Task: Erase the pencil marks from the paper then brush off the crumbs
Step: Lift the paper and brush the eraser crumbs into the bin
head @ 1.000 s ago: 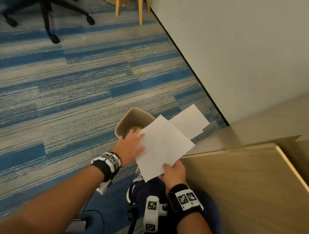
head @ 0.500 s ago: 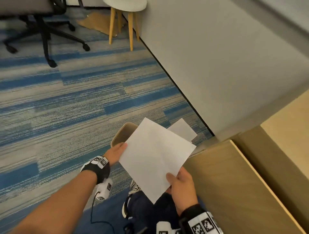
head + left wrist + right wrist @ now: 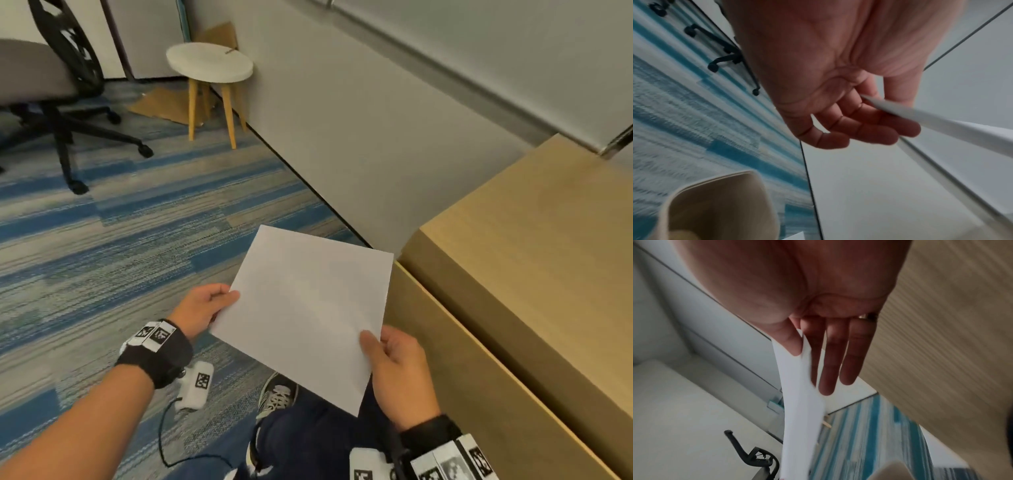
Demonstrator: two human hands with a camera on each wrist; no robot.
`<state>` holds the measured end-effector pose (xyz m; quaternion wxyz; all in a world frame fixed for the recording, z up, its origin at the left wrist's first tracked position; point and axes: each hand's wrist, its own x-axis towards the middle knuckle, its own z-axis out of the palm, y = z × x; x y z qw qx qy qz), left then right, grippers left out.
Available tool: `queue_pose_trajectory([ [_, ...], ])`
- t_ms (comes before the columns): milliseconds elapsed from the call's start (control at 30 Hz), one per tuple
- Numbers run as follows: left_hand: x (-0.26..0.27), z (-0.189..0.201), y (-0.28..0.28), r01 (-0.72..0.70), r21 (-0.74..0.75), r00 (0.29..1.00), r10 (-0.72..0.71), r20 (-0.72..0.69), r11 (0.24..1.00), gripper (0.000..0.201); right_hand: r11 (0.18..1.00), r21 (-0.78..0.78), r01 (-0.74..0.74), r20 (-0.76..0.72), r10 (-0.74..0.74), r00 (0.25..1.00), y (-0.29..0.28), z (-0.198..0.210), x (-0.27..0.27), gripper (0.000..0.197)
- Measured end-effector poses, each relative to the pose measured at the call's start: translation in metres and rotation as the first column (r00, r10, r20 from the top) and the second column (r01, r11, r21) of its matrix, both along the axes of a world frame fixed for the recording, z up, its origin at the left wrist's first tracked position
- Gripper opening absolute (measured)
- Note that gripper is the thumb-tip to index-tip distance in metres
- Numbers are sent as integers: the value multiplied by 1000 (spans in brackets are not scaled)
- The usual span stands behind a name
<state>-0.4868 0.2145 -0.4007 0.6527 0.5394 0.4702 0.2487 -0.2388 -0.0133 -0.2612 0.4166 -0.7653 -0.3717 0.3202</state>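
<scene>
A white sheet of paper (image 3: 308, 308) hangs in the air over my lap, its face blank as far as I can see. My left hand (image 3: 205, 305) pinches its left corner, thumb on top and fingers curled beneath; the left wrist view shows the paper's edge (image 3: 931, 118) lying across those fingers (image 3: 869, 128). My right hand (image 3: 394, 363) holds the near right edge, thumb on top. Under the paper (image 3: 797, 402) in the right wrist view lie straight fingers (image 3: 830, 363). No eraser or crumbs are visible.
A tan bin (image 3: 719, 206) stands on the blue striped carpet (image 3: 120, 240) below my left hand. A wooden desk (image 3: 513, 308) is at my right, along the grey wall (image 3: 359, 120). A white stool (image 3: 209, 65) and an office chair (image 3: 44, 85) stand farther off.
The paper has come up and toward me, away from the bin, and now lies flatter. My left hand went from brushing its surface to pinching its corner. The view lifted toward the room.
</scene>
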Motion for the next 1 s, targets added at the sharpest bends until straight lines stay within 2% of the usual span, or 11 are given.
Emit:
queue_pose_trajectory([
  [100, -5, 39, -6, 58, 136, 998, -57, -10, 989, 23, 997, 23, -70, 329, 58, 942, -18, 21, -2, 37],
  [133, -7, 53, -7, 75, 181, 997, -74, -14, 981, 19, 996, 41, -77, 381, 56, 923, -24, 28, -4, 39],
  [300, -4, 123, -23, 139, 323, 989, -149, 8, 936, 10, 983, 181, 0, 318, -58, 946, -48, 73, -1, 27],
  [400, 10, 167, -33, 177, 416, 980, -198, 6, 892, 33, 973, 225, 50, 296, -117, 948, -68, 100, 10, 25],
  [533, 47, 220, -46, 237, 545, 958, -286, 5, 804, 42, 943, 289, 165, 298, -253, 920, -104, 133, 33, 19],
  [600, 73, 247, -57, 293, 596, 936, -351, -20, 748, 48, 928, 303, 214, 339, -315, 886, -127, 146, 49, 20],
  [633, 87, 259, -61, 332, 627, 922, -383, -56, 705, 43, 922, 305, 239, 356, -343, 870, -138, 151, 57, 20],
  [733, 133, 288, -75, 465, 719, 855, -474, -213, 516, 22, 903, 291, 316, 404, -416, 815, -176, 169, 80, 12],
  [867, 206, 317, -103, 579, 729, 765, -552, -330, 365, 19, 863, 226, 452, 449, -504, 738, -223, 191, 114, 8],
  [933, 242, 326, -118, 640, 714, 712, -570, -411, 284, 18, 834, 168, 526, 440, -540, 717, -245, 196, 132, 17],
  [1000, 275, 331, -128, 701, 674, 660, -571, -488, 234, 16, 833, 100, 544, 462, -524, 716, -260, 196, 149, 35],
])
